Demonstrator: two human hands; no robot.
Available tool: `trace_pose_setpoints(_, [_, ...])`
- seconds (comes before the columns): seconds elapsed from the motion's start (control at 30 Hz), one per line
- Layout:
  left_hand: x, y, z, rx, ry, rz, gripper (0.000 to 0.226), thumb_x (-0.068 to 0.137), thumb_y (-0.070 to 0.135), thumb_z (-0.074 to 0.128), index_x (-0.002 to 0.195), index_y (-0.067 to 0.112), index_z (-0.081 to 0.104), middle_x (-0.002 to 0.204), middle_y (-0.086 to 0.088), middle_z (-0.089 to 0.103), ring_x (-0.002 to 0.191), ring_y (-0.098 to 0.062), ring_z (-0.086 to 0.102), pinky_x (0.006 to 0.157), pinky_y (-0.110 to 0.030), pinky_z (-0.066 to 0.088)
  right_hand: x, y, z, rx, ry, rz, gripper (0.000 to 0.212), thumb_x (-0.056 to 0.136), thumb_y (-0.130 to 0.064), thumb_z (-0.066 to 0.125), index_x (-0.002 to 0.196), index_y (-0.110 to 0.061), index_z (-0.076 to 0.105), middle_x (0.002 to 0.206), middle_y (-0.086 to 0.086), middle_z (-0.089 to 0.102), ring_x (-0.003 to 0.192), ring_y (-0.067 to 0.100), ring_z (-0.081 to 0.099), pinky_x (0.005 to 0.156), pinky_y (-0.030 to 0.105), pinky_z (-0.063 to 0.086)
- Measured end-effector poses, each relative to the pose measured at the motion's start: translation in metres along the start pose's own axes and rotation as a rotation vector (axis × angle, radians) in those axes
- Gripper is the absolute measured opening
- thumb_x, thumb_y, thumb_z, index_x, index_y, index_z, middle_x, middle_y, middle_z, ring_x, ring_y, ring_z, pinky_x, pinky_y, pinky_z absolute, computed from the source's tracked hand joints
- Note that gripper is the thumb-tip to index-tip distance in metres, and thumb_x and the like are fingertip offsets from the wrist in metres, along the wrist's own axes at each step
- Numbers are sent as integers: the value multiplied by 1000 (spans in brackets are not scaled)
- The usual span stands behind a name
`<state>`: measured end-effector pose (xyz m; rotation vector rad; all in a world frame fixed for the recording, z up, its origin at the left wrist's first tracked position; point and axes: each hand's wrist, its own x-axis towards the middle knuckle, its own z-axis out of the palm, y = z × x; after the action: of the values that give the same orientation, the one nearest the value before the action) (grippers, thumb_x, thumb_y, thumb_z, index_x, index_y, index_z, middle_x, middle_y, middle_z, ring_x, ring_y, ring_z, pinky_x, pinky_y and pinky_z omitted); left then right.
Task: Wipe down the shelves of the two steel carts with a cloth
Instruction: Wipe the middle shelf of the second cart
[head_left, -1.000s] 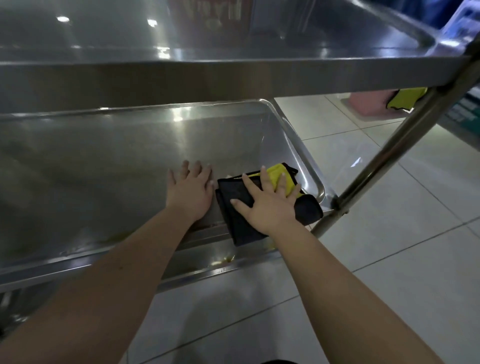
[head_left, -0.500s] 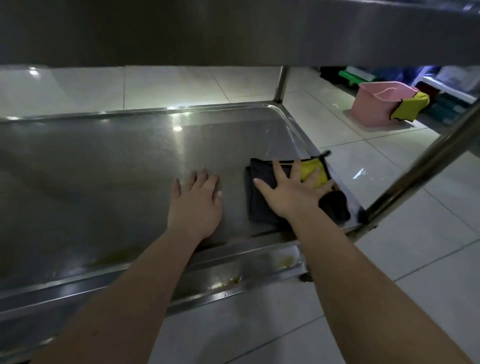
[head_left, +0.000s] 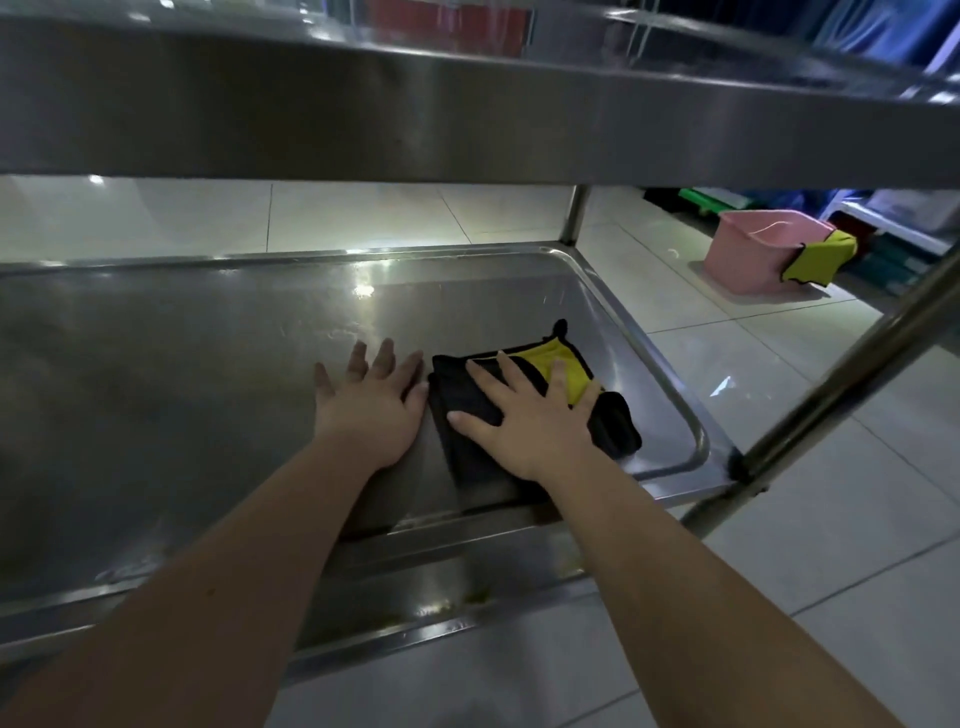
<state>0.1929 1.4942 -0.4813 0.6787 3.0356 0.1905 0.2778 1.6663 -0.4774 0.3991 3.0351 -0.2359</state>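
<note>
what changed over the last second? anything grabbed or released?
Right hand, flat on the cloth, seems to have slid it slightly left, away from the lower shelf's right rim; mostly the camera shifted. Nothing gripped or let go. Left hand stays flat on the shelf beside the cloth; pink tub unmoved.

Glossy brushed steel shelf; soft matt cloth; pink plastic tub.

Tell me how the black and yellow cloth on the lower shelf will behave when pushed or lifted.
The cloth lies folded in soft layers, so it is probably floppy and would droop if lifted. Under the flat right hand it should slide on the smooth shelf, though a corner may bunch.
</note>
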Motion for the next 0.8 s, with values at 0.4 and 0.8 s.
trace_pose_setpoints(0.4, [-2, -2, 8, -16, 67, -9, 53, 98, 49, 17, 150, 41, 11, 162, 7, 5, 148, -25, 3, 112, -63, 3, 24, 14, -6, 39, 4, 266, 83, 74, -91, 8, 147, -55, -8, 161, -16, -10, 142, 51, -10, 101, 76, -10])
trace_pose_setpoints(0.8, [1, -1, 9, -78, 105, -26, 48, 99, 38, 23, 148, 38, 22, 160, 10, 14, 148, -20, 8, 114, -59, 3, 42, 86, -17, -22, 10, 327, 78, 72, -92, 6, 143, -62, -4, 161, -21, -5, 146, 42, -4, 108, 70, -13])
